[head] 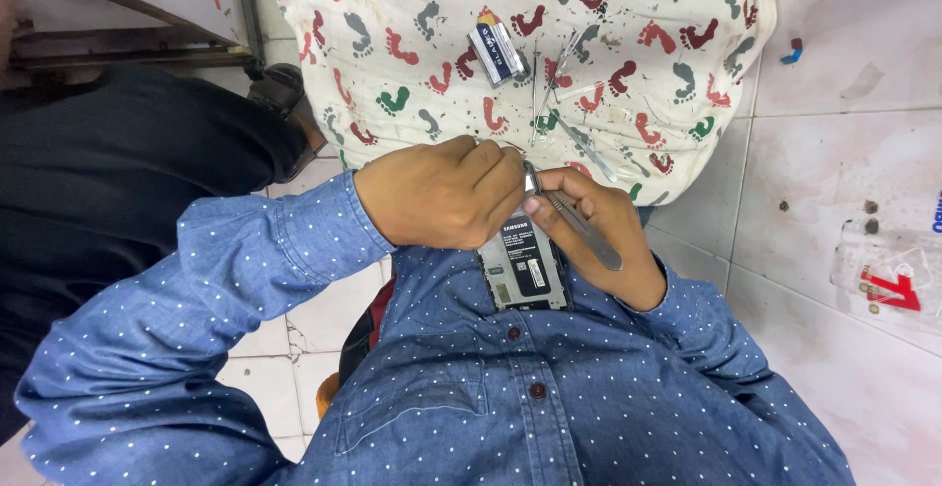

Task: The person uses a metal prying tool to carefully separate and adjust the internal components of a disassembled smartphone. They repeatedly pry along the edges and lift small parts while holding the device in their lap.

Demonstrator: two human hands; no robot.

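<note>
Bracing the opened phone (525, 272) against your chest, your left hand (442, 192) curled closed over its top edge. Your right hand (599, 231) pinched metal tweezers (574, 216), steadied close.

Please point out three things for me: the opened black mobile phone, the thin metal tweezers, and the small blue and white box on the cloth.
Opened black mobile phone (525, 270): head view, on its exposed battery.
Thin metal tweezers (581, 228): head view, mid-shaft, above the right hand (603, 236).
Small blue and white box (496, 51): head view, on its top face.

The tweezers (579, 223) are bright, smooth metal. The opened phone (524, 272) shows glossy black plastic and a matt grey frame. The footprint-patterned cloth (628, 15) looks soft and stained; the floor tiles (834, 153) are glazed, scuffed.
</note>
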